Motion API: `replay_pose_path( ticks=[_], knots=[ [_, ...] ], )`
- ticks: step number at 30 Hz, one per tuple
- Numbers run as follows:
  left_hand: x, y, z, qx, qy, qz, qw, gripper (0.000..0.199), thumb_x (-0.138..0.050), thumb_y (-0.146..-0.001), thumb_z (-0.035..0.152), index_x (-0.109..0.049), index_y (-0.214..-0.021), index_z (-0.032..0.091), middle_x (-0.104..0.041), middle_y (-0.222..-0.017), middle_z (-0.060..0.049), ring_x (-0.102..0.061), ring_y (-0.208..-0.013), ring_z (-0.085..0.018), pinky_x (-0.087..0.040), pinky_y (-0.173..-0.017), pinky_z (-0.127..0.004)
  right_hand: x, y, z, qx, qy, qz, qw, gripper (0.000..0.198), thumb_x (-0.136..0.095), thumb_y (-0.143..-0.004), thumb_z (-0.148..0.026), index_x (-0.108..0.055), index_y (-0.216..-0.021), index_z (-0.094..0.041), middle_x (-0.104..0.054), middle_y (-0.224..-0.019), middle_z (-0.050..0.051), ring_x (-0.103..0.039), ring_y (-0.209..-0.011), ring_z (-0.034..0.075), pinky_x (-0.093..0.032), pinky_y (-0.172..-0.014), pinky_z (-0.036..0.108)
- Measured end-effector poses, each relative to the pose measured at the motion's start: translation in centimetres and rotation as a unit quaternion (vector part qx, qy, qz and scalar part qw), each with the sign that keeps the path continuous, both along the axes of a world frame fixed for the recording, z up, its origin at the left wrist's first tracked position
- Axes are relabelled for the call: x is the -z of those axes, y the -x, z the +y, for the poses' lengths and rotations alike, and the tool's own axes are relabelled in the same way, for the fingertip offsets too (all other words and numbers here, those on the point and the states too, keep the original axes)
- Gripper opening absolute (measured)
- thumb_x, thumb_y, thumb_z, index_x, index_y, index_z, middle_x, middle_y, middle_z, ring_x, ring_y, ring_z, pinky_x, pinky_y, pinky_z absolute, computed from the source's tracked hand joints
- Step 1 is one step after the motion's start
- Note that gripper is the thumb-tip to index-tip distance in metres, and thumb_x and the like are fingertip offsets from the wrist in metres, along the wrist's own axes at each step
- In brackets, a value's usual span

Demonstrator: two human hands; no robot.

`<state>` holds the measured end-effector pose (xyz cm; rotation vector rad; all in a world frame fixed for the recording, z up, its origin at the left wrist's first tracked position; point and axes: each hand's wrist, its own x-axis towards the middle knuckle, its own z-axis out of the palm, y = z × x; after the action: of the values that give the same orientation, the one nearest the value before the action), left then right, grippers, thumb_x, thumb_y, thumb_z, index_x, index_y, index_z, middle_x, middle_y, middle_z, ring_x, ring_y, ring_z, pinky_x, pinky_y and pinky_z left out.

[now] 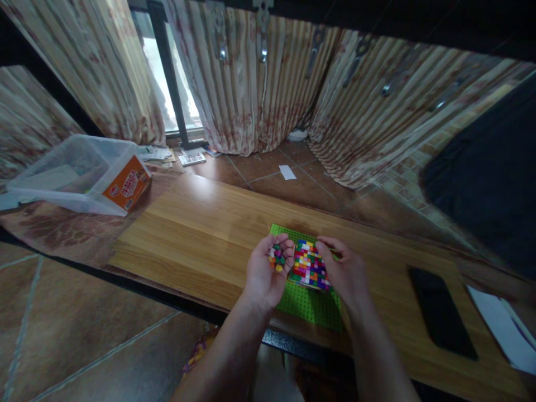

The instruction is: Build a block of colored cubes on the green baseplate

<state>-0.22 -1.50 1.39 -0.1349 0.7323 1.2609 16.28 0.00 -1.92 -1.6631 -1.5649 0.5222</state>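
My left hand (268, 269) is turned palm up and cupped around a small heap of loose toy bricks (277, 255) in green, purple, orange and yellow. Just to its right, a block built of many multicoloured bricks (309, 263) sits on a green studded baseplate (310, 306). My right hand (344, 271) reaches over the block's right side, thumb and index finger drawn together by its upper right corner. Whatever lies between those fingertips is too small or hidden to make out.
A wooden board (201, 223) lies under the baseplate. To the right are a black phone (441, 312) and white paper (498, 318). A clear plastic bin (84, 167) with an orange label stands at the left. Beyond are curtains (234, 84) and paper (287, 172) on the floor.
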Motion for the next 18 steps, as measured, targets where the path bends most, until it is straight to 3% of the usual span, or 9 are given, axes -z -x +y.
replay_pose_path(
  ticks=[5, 14, 16, 18],
  knots=[
    [-0.7, 0.03, -0.14, 0.017, -0.018, -0.027, 0.999, 0.03, -0.048, -0.09, 0.031, -0.067, -0.084, 0.009, -0.066, -0.076, -0.008, -0.06, -0.064, -0.01, -0.049, -0.063, -0.02, -0.11, 0.58, 0.06, -0.005, 0.069, 0.063, 0.996, 0.033, -0.059, -0.079, -0.049, -0.075, -0.087, -0.021, -0.075, -0.089, 0.006, -0.067, -0.084, 0.024, -0.048, -0.078, 0.038],
    [-0.67, -0.64, -0.61, 0.076, -0.075, -0.066, 0.992, 0.043, -0.045, -0.091, 0.043, -0.068, -0.095, 0.007, -0.07, -0.102, -0.016, -0.066, -0.089, -0.019, -0.05, -0.087, -0.029, 0.11, 0.67, 0.21, 0.003, 0.074, 0.13, 0.989, 0.03, -0.065, -0.075, -0.047, -0.076, -0.083, -0.02, -0.075, -0.08, 0.006, -0.066, -0.072, 0.022, -0.049, -0.069, 0.035],
    [-0.64, -0.79, -0.66, 0.088, -0.081, -0.072, 0.99, 0.045, -0.045, -0.091, 0.045, -0.068, -0.097, 0.007, -0.069, -0.106, -0.017, -0.066, -0.094, -0.021, -0.048, -0.091, -0.031, 0.3, 0.41, 0.1, 0.005, 0.049, 0.125, 0.991, 0.029, -0.065, -0.077, -0.045, -0.075, -0.087, -0.021, -0.074, -0.085, 0.006, -0.066, -0.078, 0.023, -0.05, -0.073, 0.037],
    [-0.65, -0.9, -0.66, 0.092, -0.082, -0.072, 0.99, 0.046, -0.045, -0.091, 0.047, -0.068, -0.099, 0.007, -0.068, -0.109, -0.018, -0.065, -0.098, -0.022, -0.047, -0.093, -0.032, -0.02, 0.25, -0.15, 0.01, -0.031, 0.11, 0.993, 0.025, -0.063, -0.08, -0.042, -0.074, -0.09, -0.022, -0.073, -0.093, 0.006, -0.065, -0.087, 0.023, -0.05, -0.082, 0.04]
  ],
)
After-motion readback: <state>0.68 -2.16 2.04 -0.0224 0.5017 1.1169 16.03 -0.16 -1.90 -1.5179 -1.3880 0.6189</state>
